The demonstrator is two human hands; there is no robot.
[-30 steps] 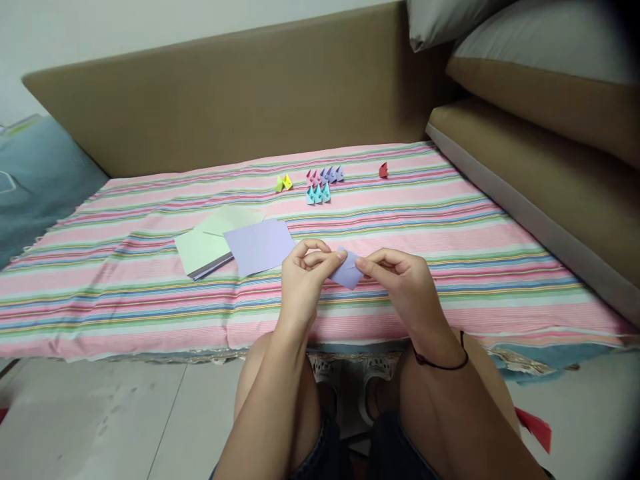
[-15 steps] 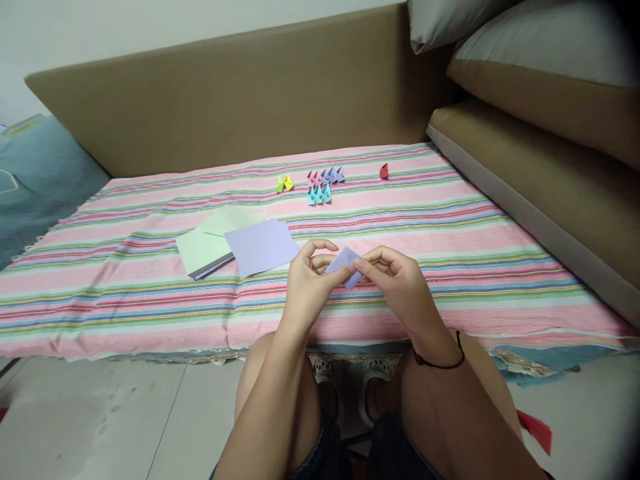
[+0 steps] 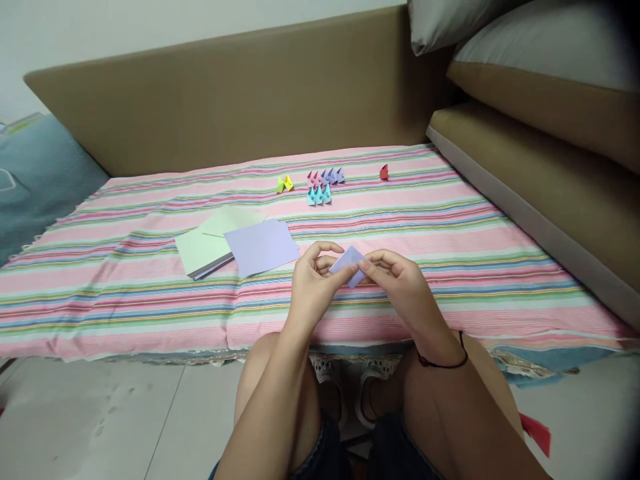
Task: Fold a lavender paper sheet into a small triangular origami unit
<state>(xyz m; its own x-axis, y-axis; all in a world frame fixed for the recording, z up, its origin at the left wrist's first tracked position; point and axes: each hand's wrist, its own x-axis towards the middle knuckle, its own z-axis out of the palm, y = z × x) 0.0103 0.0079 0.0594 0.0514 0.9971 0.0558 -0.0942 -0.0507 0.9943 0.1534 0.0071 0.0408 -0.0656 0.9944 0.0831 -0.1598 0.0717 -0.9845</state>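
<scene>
Between my two hands is a small folded piece of purple paper (image 3: 352,257), held above the striped cloth. My left hand (image 3: 317,273) pinches its left side, thumb on top and fingers behind. On the other side, my right hand (image 3: 397,273) grips the right edge with thumb and fingers closed. The tips of both thumbs almost meet on the paper. To the left of my hands lies a flat sheet of purple paper (image 3: 263,247), partly over a stack of pale green paper (image 3: 205,252).
Farther back on the striped cloth (image 3: 165,287) sit small folded paper pieces: yellow ones (image 3: 287,184), pink ones (image 3: 314,178), purple ones (image 3: 333,176), turquoise ones (image 3: 319,195) and a red one (image 3: 384,173). Brown cushions (image 3: 540,160) are stacked at the right. Red paper (image 3: 537,435) lies low at right.
Both hands have shifted very slightly right with the folded purple paper still held between them. The other paper pieces stay where they were.
</scene>
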